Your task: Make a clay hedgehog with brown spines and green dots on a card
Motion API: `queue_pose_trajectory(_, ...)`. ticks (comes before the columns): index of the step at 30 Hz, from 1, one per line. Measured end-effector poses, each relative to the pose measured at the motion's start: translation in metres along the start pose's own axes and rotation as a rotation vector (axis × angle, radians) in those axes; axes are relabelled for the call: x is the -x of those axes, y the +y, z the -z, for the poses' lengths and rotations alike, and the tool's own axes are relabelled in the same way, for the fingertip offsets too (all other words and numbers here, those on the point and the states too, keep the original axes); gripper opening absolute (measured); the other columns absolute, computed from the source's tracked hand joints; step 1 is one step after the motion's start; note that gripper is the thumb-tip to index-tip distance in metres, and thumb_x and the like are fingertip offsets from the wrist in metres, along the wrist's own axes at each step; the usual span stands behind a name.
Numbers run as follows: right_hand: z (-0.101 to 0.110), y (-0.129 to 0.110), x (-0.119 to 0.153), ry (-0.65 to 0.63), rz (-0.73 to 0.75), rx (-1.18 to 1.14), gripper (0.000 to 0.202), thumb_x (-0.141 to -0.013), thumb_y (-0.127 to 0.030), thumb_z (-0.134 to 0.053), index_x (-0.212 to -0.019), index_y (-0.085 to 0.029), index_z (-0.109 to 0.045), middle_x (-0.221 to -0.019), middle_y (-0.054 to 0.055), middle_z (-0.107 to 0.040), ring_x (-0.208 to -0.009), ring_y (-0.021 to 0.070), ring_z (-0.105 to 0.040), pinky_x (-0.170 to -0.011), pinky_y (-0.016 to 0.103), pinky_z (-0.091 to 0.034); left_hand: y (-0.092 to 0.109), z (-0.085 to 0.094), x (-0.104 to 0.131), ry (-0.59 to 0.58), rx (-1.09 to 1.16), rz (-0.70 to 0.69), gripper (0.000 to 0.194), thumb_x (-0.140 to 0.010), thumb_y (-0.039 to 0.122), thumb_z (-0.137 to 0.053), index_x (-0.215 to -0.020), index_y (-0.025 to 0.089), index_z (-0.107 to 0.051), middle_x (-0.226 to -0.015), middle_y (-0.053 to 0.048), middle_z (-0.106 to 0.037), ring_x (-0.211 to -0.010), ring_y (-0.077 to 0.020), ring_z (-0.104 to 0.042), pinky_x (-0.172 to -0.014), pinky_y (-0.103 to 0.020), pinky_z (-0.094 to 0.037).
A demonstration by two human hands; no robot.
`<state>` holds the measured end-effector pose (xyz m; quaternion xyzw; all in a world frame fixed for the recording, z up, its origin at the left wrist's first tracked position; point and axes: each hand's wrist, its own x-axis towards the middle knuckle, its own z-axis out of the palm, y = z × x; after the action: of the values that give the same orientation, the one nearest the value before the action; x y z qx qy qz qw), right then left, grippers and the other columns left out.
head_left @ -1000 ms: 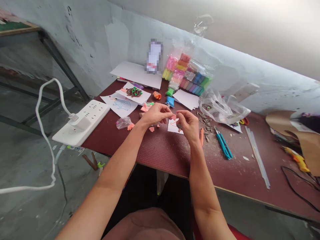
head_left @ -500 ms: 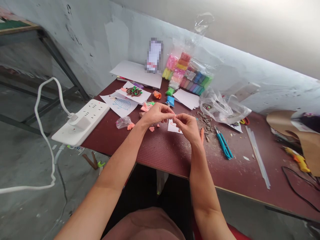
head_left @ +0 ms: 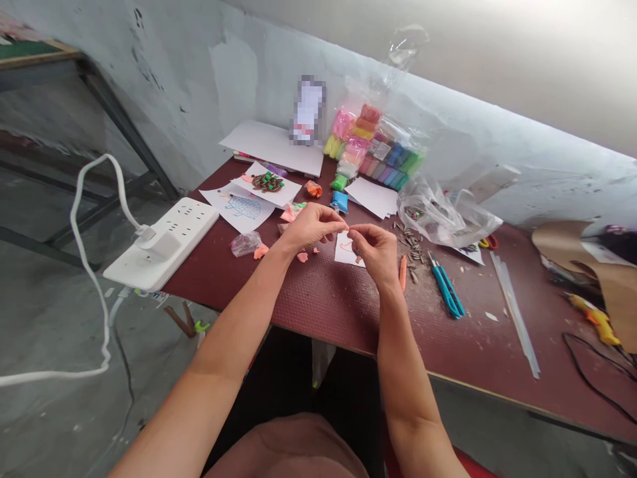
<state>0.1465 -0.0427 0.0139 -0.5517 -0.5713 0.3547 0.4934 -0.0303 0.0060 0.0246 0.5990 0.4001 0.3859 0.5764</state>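
Your left hand (head_left: 312, 227) and right hand (head_left: 375, 247) meet over the dark red table (head_left: 323, 299), fingertips touching or nearly so. Thumb and fingers on both are drawn close; a tiny pinkish spot shows where the tips meet, too small to read, so can't tell if either has hold of anything. Just below, partly covered by your right hand, lies the small white paper (head_left: 341, 257) with a red line drawing.

Coral clay bits (head_left: 302, 257) lie on the table near your left hand; a larger coral lump (head_left: 260, 252) sits farther left, beside a clear crumpled wrapper (head_left: 243, 244). Right of your right hand: an orange stick (head_left: 403, 273), scattered dark seed-like pieces (head_left: 409, 239), then a teal cutter (head_left: 446, 287). Far side, beyond your hands: blue packet (head_left: 339, 202), orange lump (head_left: 313, 190), multicoloured clay packs (head_left: 388, 166) by the wall. Far left, a sheet with a blue animal drawing (head_left: 243, 207), partly under another sheet (head_left: 286, 194) carrying a dark pile with green bits (head_left: 269, 182). Left edge: white power strip (head_left: 189, 219).
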Motion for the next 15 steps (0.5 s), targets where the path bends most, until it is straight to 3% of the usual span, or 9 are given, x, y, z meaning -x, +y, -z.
queue_pose_trajectory(6,-0.0036,-0.0003,0.0043,-0.007,0.043,0.127,0.027,-0.084,-0.040,-0.073,-0.093,-0.017,-0.083,-0.075,0.004,-0.074,-0.061,0.0131,-0.056,-0.055,0.027,-0.045,0.0013,-0.0017,-0.0005,0.013,-0.003,0.000,0.008,-0.081,0.014,-0.074,-0.075,0.010,-0.076,-0.065,-0.001,-0.068,-0.054,-0.0073,-0.058,-0.052,-0.019,-0.046)
queue_pose_trajectory(10,-0.0051,0.0001,0.0062,0.061,0.097,0.162,0.027,-0.087,-0.041,-0.073,-0.097,-0.018,-0.083,-0.079,0.005,-0.076,-0.063,0.0140,-0.058,-0.058,0.028,-0.046,0.0027,-0.0015,0.0005,0.042,0.000,0.016,0.009,-0.082,0.014,-0.074,-0.074,0.011,-0.075,-0.067,-0.003,-0.071,-0.054,-0.0076,-0.059,-0.052,-0.019,-0.047)
queue_pose_trajectory(15,-0.0080,-0.0036,0.0081,0.108,0.167,0.161,0.023,-0.090,-0.041,-0.074,-0.103,-0.025,-0.084,-0.099,0.007,-0.078,-0.079,0.0180,-0.066,-0.064,0.031,-0.052,0.0020,-0.0022,0.0003,0.052,0.034,0.022,0.012,-0.084,0.016,-0.073,-0.074,0.011,-0.076,-0.069,-0.004,-0.073,-0.052,-0.0068,-0.058,-0.050,-0.018,-0.046)
